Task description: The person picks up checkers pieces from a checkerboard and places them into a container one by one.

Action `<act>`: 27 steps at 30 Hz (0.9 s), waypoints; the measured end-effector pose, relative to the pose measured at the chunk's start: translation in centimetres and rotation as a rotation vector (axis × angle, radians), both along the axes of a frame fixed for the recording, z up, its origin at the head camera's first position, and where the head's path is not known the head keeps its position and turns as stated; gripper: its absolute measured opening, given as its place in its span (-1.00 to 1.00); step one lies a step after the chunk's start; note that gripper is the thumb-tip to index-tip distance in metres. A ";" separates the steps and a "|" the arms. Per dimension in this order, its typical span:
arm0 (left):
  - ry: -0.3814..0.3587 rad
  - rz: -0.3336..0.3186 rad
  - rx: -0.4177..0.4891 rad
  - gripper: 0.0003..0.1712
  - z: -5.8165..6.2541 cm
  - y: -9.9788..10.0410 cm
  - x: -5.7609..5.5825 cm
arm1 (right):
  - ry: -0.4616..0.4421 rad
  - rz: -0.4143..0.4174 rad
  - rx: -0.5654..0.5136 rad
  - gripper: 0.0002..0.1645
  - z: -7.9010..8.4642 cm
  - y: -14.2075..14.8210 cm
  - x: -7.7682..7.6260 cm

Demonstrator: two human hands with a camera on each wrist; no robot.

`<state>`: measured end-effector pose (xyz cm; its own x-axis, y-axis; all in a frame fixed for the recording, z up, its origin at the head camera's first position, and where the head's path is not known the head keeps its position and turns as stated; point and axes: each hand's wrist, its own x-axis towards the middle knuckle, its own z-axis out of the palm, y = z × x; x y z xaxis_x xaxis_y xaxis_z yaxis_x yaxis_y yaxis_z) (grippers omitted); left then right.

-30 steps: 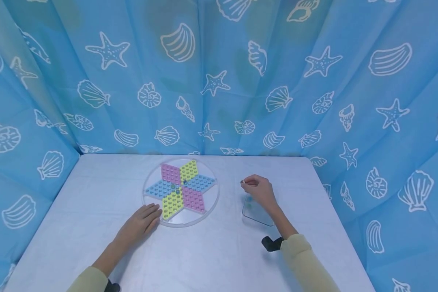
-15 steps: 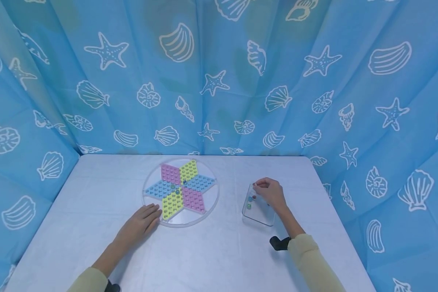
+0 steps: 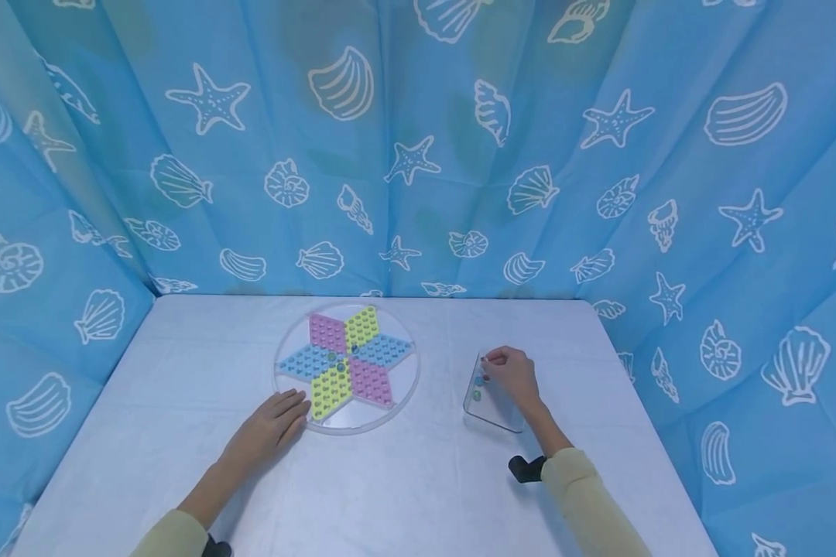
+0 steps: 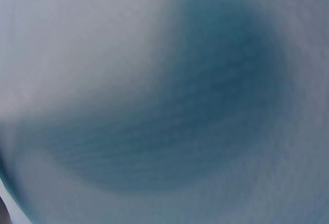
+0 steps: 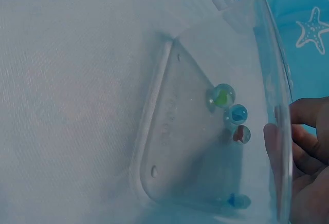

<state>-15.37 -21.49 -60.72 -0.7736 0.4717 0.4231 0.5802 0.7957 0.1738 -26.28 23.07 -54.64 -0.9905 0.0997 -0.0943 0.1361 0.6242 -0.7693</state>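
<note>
My left hand lies flat with fingers extended, fingertips at the near left rim of a round clear Chinese checkers board. The board bears a six-pointed star of pink, yellow and blue holes, with a few marbles near its middle. On the right, my right hand is over a clear plastic box, pinching a small reddish marble in its fingertips. In the right wrist view, the hand shows at the box's rim. Inside are a green marble, blue marbles and a reddish-brown marble.
A white cloth covers the table. Behind and along both sides hangs a blue curtain with white shell and starfish prints. The left wrist view holds only blurred pale cloth and a dark bluish shadow.
My right hand has moved right and slightly nearer, from the box's far left to over its far part, still with the marble. My left hand has stayed at the board.
</note>
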 end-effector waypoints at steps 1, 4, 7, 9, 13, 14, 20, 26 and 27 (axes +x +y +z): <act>-0.001 0.000 -0.004 -0.57 0.0 0.0 0.0 | 0.004 -0.001 0.006 -0.78 -0.2 0.0 0.0; -0.001 -0.001 0.000 -0.57 0.1 0.1 0.0 | 0.015 -0.006 0.023 -0.81 -0.6 -0.1 0.0; 0.010 -0.002 0.008 -0.57 0.2 0.1 0.0 | 0.030 -0.008 0.040 -0.82 -0.8 -0.4 0.1; 0.016 -0.005 0.012 -0.58 0.2 0.1 0.0 | 0.037 -0.012 0.062 -0.82 -0.9 -0.6 0.1; 0.017 -0.015 0.031 -0.58 0.1 0.1 0.0 | 0.040 -0.016 0.101 -0.79 -1.0 -0.9 0.3; 0.015 -0.015 0.035 -0.58 0.0 0.1 0.0 | 0.041 -0.016 0.111 -0.79 -1.1 -1.0 0.3; 0.008 0.000 0.028 -0.58 -0.1 0.1 0.1 | 0.053 -0.012 0.148 -0.78 -1.4 -1.0 0.3; 0.012 -0.002 0.003 -0.57 -0.2 0.0 0.0 | 0.077 -0.014 0.173 -0.79 -1.9 -1.1 0.3; 0.011 0.001 -0.002 -0.57 -0.2 0.0 0.0 | 0.083 -0.014 0.177 -0.79 -2.0 -1.1 0.3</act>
<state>-15.40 -21.49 -60.92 -0.7693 0.4722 0.4305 0.5815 0.7965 0.1656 -25.95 21.95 -56.60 -0.9926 0.1212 0.0078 0.0863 0.7494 -0.6565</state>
